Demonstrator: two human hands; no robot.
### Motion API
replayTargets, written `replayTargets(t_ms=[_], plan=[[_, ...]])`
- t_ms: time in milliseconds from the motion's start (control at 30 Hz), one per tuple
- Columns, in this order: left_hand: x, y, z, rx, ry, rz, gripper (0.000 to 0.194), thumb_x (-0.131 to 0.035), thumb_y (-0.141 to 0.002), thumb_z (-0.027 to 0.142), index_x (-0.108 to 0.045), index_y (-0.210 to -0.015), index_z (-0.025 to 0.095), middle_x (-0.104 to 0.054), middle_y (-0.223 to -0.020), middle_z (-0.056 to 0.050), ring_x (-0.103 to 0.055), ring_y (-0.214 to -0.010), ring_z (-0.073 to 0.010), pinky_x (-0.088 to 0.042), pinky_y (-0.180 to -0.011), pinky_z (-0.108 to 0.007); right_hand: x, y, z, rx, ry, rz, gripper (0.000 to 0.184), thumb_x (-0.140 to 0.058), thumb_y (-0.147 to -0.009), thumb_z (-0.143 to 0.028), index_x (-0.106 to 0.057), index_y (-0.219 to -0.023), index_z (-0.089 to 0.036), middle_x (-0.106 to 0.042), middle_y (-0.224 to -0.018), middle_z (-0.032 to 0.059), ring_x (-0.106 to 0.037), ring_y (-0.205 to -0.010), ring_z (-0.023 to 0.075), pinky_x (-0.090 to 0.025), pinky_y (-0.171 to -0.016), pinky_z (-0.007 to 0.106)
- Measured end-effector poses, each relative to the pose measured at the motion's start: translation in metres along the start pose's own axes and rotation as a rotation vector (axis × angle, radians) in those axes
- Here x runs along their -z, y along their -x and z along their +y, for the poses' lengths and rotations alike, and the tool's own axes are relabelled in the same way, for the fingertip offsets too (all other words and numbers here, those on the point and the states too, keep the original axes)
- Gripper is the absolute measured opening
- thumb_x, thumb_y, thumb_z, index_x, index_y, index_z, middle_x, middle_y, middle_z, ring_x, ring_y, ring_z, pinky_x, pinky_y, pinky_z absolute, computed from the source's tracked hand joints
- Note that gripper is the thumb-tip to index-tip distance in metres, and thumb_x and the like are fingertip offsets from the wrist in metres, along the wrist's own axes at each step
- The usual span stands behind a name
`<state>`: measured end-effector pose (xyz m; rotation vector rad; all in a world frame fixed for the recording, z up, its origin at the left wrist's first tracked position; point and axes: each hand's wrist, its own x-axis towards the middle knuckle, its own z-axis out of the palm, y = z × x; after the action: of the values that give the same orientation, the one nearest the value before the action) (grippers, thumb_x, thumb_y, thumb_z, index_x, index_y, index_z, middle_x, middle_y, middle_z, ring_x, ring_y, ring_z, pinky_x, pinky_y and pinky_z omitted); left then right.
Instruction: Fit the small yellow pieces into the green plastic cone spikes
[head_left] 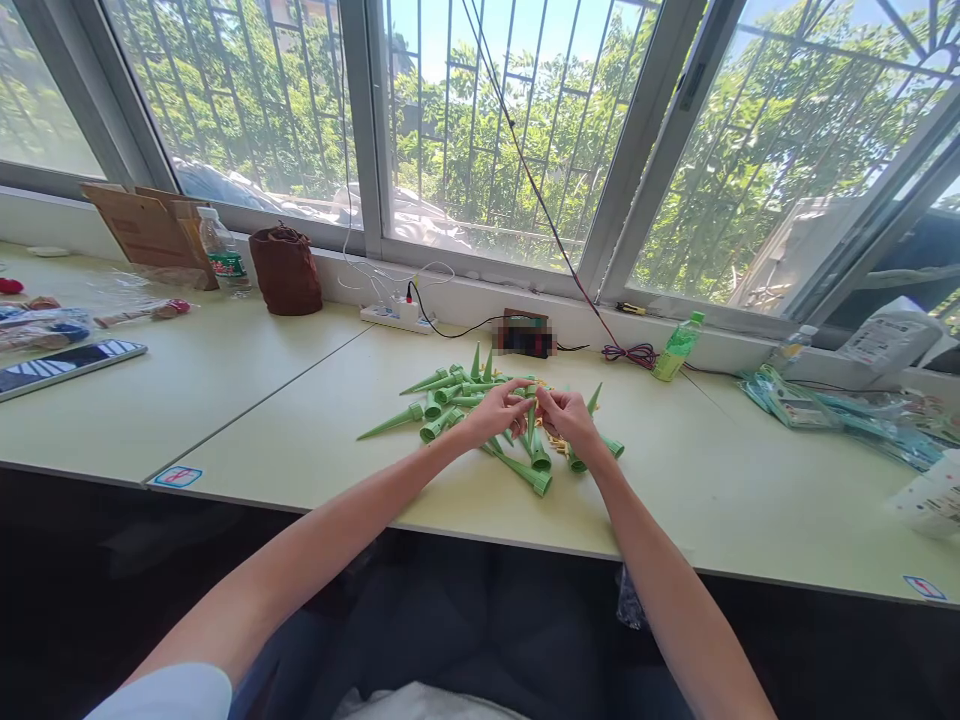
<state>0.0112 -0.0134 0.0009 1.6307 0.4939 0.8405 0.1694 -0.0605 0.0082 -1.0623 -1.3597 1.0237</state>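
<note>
Over the middle of the pile, my left hand (495, 412) has its fingers bent around a green plastic watering spike (531, 418), partly hidden by the fingers. My right hand (568, 418) is closed in a pinch right beside it, and whatever it pinches is too small to make out. More green spikes (397, 421) with wide ribbed ends lie around and under both hands, a few standing point up. Small yellow pieces (556, 442) are scattered among them, partly covered by my right hand.
A power strip (379, 317) and a dark blurred device (525, 335) sit by the window sill. To the right stand a green bottle (677, 348) and plastic packets (795, 398). Leftward are a brown pouch (285, 270), a water bottle (223, 252) and a phone (67, 368).
</note>
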Motion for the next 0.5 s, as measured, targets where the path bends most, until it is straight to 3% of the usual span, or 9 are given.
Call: replayTargets(t_ms=[500], plan=[[-0.0014,0.0045,0.0062,0.037,-0.035,-0.024,0.06,-0.065,-0.082,0.052,-0.05,-0.129,0.018,-0.061,-0.076,-0.001,-0.055,-0.046,-0.0081,-0.044,-0.042,-0.02,0.0029,-0.0019,0.0041,0.023,0.155,-0.004,0.052,-0.066,-0.075,-0.062,-0.052,-0.053,-0.017,-0.038,-0.041,-0.0049,-0.029,-0.034,0.005,-0.019,-0.035,0.023]])
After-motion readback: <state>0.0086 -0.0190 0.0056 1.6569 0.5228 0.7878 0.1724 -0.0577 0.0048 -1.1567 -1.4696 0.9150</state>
